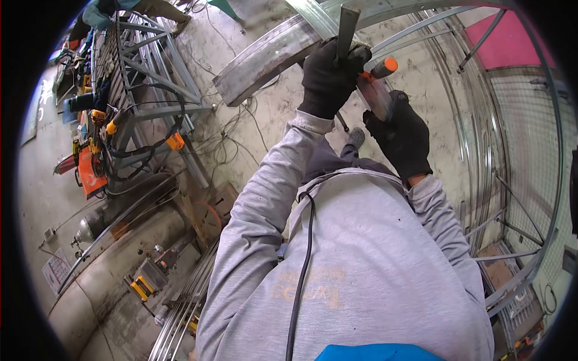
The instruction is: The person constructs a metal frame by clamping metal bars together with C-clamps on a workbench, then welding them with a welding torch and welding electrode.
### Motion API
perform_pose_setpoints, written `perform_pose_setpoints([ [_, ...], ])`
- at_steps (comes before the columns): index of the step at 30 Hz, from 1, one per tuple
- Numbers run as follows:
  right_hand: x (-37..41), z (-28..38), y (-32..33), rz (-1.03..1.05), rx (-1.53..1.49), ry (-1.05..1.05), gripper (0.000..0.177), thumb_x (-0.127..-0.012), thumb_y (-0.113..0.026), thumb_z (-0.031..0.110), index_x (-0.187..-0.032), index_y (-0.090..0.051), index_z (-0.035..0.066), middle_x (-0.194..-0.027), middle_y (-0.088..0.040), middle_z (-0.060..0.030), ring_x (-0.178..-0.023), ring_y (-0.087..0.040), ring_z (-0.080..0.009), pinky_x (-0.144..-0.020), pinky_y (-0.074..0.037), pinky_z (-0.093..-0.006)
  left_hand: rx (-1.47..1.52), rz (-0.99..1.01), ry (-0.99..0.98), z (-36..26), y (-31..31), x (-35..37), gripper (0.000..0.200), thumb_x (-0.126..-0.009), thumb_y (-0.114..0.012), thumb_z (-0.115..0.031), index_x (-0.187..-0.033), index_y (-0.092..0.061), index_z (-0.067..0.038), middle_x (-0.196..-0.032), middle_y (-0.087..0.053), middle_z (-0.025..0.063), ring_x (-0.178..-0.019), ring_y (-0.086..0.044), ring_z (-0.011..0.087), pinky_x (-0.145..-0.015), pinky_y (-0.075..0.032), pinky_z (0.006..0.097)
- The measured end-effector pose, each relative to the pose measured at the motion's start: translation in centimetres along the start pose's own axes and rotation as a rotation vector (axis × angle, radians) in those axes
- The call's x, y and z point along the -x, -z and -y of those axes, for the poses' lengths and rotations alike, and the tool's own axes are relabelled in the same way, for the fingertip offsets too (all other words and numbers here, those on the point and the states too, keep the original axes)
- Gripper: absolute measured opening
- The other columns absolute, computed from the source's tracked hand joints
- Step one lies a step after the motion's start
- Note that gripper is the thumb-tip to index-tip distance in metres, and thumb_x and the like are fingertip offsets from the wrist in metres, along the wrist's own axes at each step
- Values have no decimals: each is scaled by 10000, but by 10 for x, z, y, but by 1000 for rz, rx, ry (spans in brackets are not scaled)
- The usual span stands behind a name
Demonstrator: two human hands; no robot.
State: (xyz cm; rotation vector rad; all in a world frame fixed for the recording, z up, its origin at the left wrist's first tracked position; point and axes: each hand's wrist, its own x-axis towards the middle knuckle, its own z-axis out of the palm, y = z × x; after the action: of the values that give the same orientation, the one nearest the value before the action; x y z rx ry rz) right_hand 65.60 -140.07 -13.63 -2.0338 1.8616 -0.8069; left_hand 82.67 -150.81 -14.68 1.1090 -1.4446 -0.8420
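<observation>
Bar [347,24], steel, upright against curved beam [265,57]: left hand [328,75] fisted around it, right hand [402,137] closed on orange-tipped tool [376,90] just beside; probably best held steady, with the tool set squarely before any force.

A stained concrete floor [271,102] lay in even daylight, with loose cables [235,138] strewn across it near the centre. A long steel frame [150,66] stood at ten o'clock, orange tools [90,171] at nine and a gas cylinder [99,219] at eight. Wire mesh [530,132] filled three o'clock, under a pink panel [512,42] at two.
</observation>
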Motion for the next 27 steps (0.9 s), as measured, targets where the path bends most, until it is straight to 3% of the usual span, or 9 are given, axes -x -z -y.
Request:
perform_pose_setpoints([
  [4,0,3,2,79,-72,-91,562,-893,-815,477,-1144,-629,10,-867,-695,-208,-776,-719,-413,-655,-562,-474,-117,91,-98,0,11,-6,183,-938,-794,-206,-999,-759,-37,-821,-735,140,-729,-735,275,-679,-565,379],
  [7,-2,6,1,27,-67,-69,545,-893,-816,469,-1126,-622,16,-848,-681,-208,-772,-708,-427,-663,-563,-476,124,221,67,-7,30,-6,218,-922,-785,-172,-1102,-757,-53,-1003,-751,160,-899,-744,324,-798,-593,386],
  [9,-1,5,3,51,-31,-76,543,-891,-817,464,-1126,-621,15,-855,-684,-210,-783,-710,-431,-670,-567,-474,-272,554,-280,-11,51,-21,242,-887,-797,-166,-1121,-772,-106,-1145,-744,141,-1088,-713,352,-916,-583,426],
  [10,-1,5,3,83,-2,-82,541,-888,-817,458,-1127,-619,15,-863,-687,-211,-795,-711,-436,-677,-570,-472,-261,662,-182,-6,57,-19,302,-860,-820,-191,-1158,-774,-171,-1225,-734,119,-1226,-663,361,-1028,-538,465],
  [14,-3,7,0,49,-24,-65,495,-869,-821,410,-1123,-621,34,-924,-699,-192,-817,-719,-412,-705,-588,-448,-451,628,-440,-11,55,-26,396,-845,-851,-275,-1223,-755,-200,-1253,-733,122,-1286,-642,355,-1120,-472,468],
  [17,-3,10,1,72,-23,-114,491,-858,-831,400,-1126,-625,44,-937,-700,-179,-838,-722,-398,-723,-593,-432,-551,613,-488,-20,50,-27,388,-851,-844,-277,-1215,-757,-175,-1271,-731,131,-1304,-639,344,-1121,-468,472],
  [21,-3,11,2,50,-23,-81,498,-848,-843,389,-1126,-623,38,-942,-700,-180,-841,-723,-398,-728,-594,-421,-452,793,-302,-34,55,-37,358,-852,-824,-202,-1191,-739,-124,-1148,-739,155,-1106,-712,371,-967,-564,468],
  [24,-2,9,4,100,-25,-90,486,-878,-832,337,-1191,-633,25,-1010,-696,-172,-875,-722,-364,-750,-592,-398,-420,737,-321,-28,52,-31,328,-845,-814,-168,-1156,-727,-107,-1034,-727,163,-984,-723,394,-870,-587,480],
  [27,-3,-2,4,115,43,154,500,-922,-797,224,-1333,-611,8,-1193,-692,-176,-996,-725,-327,-852,-592,-374,-450,733,-290,-26,51,-29,294,-850,-807,-162,-1127,-724,-104,-978,-715,164,-945,-726,398,-843,-580,499],
])
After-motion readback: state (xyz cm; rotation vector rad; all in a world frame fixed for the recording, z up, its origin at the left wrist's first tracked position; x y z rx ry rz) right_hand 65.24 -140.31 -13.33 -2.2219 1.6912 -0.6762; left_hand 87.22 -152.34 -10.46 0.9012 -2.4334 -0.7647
